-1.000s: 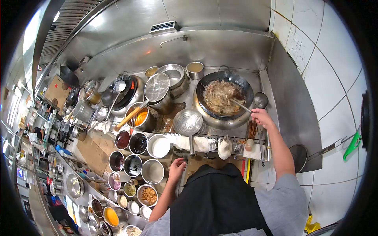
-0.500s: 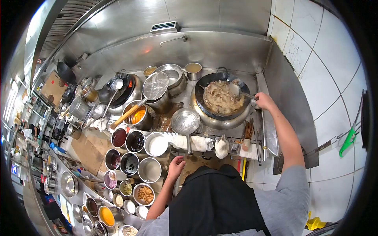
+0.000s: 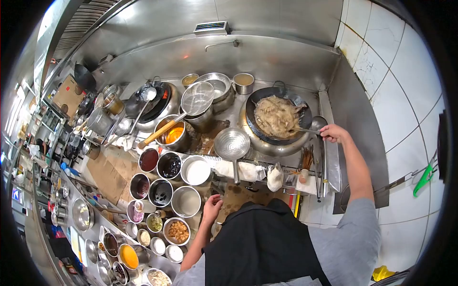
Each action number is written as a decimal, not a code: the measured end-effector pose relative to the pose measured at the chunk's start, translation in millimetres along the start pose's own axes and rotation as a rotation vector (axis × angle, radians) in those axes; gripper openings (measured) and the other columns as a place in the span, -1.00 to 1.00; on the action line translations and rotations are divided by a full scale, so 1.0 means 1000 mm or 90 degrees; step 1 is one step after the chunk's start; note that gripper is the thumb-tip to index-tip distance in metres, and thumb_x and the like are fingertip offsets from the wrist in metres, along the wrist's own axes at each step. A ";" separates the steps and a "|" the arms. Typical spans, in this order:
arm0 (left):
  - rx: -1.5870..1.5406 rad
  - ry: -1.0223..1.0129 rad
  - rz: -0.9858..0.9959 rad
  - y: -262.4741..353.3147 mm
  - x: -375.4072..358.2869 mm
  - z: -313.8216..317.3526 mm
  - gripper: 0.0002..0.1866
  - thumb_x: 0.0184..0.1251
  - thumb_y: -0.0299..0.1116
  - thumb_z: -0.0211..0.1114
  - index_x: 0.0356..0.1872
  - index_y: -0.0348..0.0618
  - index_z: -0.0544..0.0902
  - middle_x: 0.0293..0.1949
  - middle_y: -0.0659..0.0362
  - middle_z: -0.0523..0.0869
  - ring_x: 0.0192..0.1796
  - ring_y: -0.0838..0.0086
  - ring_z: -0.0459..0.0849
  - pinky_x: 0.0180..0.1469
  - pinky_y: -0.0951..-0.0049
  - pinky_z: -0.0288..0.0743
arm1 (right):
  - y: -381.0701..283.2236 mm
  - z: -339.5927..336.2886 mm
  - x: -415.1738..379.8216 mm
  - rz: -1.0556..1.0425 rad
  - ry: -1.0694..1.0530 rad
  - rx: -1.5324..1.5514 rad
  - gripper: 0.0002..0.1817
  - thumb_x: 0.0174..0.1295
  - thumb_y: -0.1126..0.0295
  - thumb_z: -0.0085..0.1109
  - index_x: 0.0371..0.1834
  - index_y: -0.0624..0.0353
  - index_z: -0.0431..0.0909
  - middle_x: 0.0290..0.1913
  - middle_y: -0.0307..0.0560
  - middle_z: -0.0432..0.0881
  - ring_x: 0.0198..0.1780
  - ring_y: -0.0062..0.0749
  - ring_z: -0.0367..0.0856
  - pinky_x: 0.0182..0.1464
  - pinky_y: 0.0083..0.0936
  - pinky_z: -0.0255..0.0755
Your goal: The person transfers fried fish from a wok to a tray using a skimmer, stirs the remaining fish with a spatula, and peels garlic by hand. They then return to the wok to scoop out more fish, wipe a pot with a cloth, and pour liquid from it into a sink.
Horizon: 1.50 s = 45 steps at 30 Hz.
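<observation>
My right hand [image 3: 335, 133] is closed around the handle of a wok spatula [image 3: 309, 130], whose blade is hidden in the food. Brownish shredded food [image 3: 276, 117] is heaped in a black wok [image 3: 254, 121] on the right burner. Beside the wok, close to my right hand, a ladle [image 3: 318, 123] rests with its bowl showing. My left hand [image 3: 213, 206] hangs in front of the counter by a pot of pale liquid [image 3: 186, 201], holding nothing, its fingers loosely curled and slightly apart.
A perforated skimmer [image 3: 232, 144] lies at the stove's front edge. A wire strainer [image 3: 198, 98] with a wooden handle spans the pots at centre. Another wok [image 3: 148, 107] sits on the left burner. Several sauce pots, including a white-filled one [image 3: 196, 170], stand at left. A tiled wall [image 3: 400, 90] closes the right side.
The spatula blade, visible on the food before, has gone down into it, and the food is bunched higher. My right hand has lowered slightly relative to the wok. The view has shifted a little.
</observation>
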<state>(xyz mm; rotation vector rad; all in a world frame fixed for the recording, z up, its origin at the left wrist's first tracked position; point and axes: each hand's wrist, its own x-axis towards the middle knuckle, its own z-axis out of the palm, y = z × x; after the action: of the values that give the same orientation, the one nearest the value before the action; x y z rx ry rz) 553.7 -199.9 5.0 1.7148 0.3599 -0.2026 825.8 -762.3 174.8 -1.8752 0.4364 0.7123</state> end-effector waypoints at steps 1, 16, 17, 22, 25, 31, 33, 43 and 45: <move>0.003 0.000 0.000 -0.001 -0.001 -0.002 -0.63 0.25 -0.43 0.23 0.08 -0.25 0.48 -0.20 0.12 0.64 -0.22 0.51 0.61 -0.18 0.50 0.52 | 0.013 0.007 0.008 0.005 -0.034 0.068 -0.65 0.13 0.52 0.19 0.00 0.11 0.43 -0.51 -0.12 0.57 -0.75 -0.74 0.17 -0.78 -0.72 -0.04; 0.027 -0.026 0.050 0.041 0.021 0.010 -0.59 0.19 -0.38 0.26 0.08 -0.26 0.49 -0.25 0.13 0.69 -0.27 0.54 0.62 -0.21 0.53 0.51 | 0.039 0.121 0.020 -0.181 0.079 0.256 -0.63 0.14 0.49 0.16 0.05 0.26 0.46 -0.56 -0.19 0.49 -0.72 -0.71 0.27 -0.76 -0.72 0.01; 0.026 -0.027 0.050 0.040 0.021 0.010 -0.59 0.19 -0.38 0.26 0.08 -0.26 0.49 -0.25 0.13 0.69 -0.27 0.54 0.62 -0.21 0.53 0.51 | 0.040 0.115 0.015 -0.181 0.080 0.255 -0.63 0.14 0.49 0.16 0.05 0.26 0.46 -0.56 -0.19 0.49 -0.72 -0.71 0.27 -0.76 -0.72 0.01; 0.053 -0.038 0.052 0.031 0.017 0.013 -0.59 0.18 -0.40 0.26 0.07 -0.27 0.50 -0.24 0.12 0.69 -0.26 0.52 0.63 -0.21 0.52 0.52 | 0.024 0.093 -0.027 -0.239 0.164 0.021 -0.60 0.06 0.50 0.20 0.03 0.32 0.49 -0.53 -0.18 0.55 -0.61 -0.63 0.42 -0.58 -0.63 0.28; 0.050 -0.041 0.043 0.028 0.018 0.017 -0.59 0.18 -0.40 0.26 0.07 -0.27 0.50 -0.23 0.11 0.69 -0.25 0.51 0.63 -0.21 0.51 0.52 | 0.033 0.074 -0.022 -0.274 0.230 -0.100 -0.63 -0.01 0.48 0.24 -0.07 0.32 0.55 -0.37 -0.06 0.65 -0.38 -0.36 0.62 -0.27 -0.42 0.48; 0.060 -0.035 0.060 0.025 0.022 0.023 -0.59 0.18 -0.37 0.27 0.07 -0.27 0.50 -0.22 0.09 0.69 -0.25 0.50 0.64 -0.20 0.50 0.52 | -0.020 0.061 -0.085 -0.314 0.430 -0.519 -0.67 0.04 0.47 0.05 -0.08 0.15 0.59 -0.12 0.09 0.64 -0.06 0.07 0.58 -0.02 -0.13 0.44; 0.058 -0.039 0.069 0.016 0.026 0.025 -0.59 0.18 -0.37 0.27 0.07 -0.26 0.51 -0.22 0.09 0.69 -0.24 0.50 0.64 -0.19 0.49 0.52 | -0.036 0.050 -0.085 -0.315 0.488 -0.549 -0.71 0.03 0.48 0.08 -0.14 0.03 0.61 -0.19 0.09 0.64 -0.06 0.06 0.56 -0.04 -0.12 0.45; 0.077 -0.008 0.048 0.029 0.011 0.022 -0.59 0.19 -0.36 0.27 0.06 -0.27 0.51 -0.22 0.08 0.69 -0.22 0.49 0.64 -0.18 0.49 0.52 | -0.014 -0.002 0.032 -0.302 0.483 -0.590 -0.65 0.02 0.58 0.04 -0.07 0.14 0.57 -0.16 0.07 0.66 -0.07 -0.05 0.61 -0.02 -0.24 0.48; 0.054 0.013 0.046 0.028 0.004 0.019 -0.60 0.20 -0.36 0.27 0.06 -0.27 0.50 -0.22 0.08 0.69 -0.22 0.49 0.64 -0.18 0.49 0.52 | 0.005 -0.012 0.063 -0.309 0.244 -0.358 -0.61 0.00 0.57 0.15 -0.02 0.20 0.52 -0.30 0.02 0.66 -0.32 -0.25 0.64 -0.30 -0.34 0.51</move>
<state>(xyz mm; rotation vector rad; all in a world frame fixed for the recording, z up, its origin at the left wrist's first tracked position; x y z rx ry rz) 568.4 -221.8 26.2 1.8121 0.3075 -0.1486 873.7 -774.0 133.4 -2.5369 -0.0069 0.1417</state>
